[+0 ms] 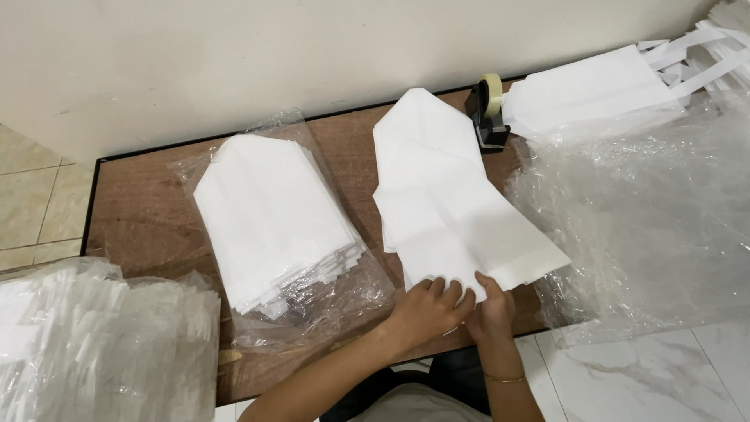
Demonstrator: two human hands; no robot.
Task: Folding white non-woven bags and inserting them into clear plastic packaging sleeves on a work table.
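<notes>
Fingers of the left hand (428, 306) and right hand (492, 309) pinch the near edge of the white paper stack (453, 211) on the brown table (141, 211), right of a bagged stack (273, 219).

I count two hands at the near edge, my left hand (426, 309) and my right hand (492, 309), both on one loose stack of white sheets (449, 203). One more stack of white sheets in a clear plastic bag (273, 219) to the left. One tape dispenser (486, 109) at the far side. One pile of white bags with handles (601, 90) far right. One big crumpled clear plastic sheet (656, 219) on the right. One wrapped bundle (101, 352) near left. One desk (141, 211). One bangle (504, 379) on my right wrist.
</notes>
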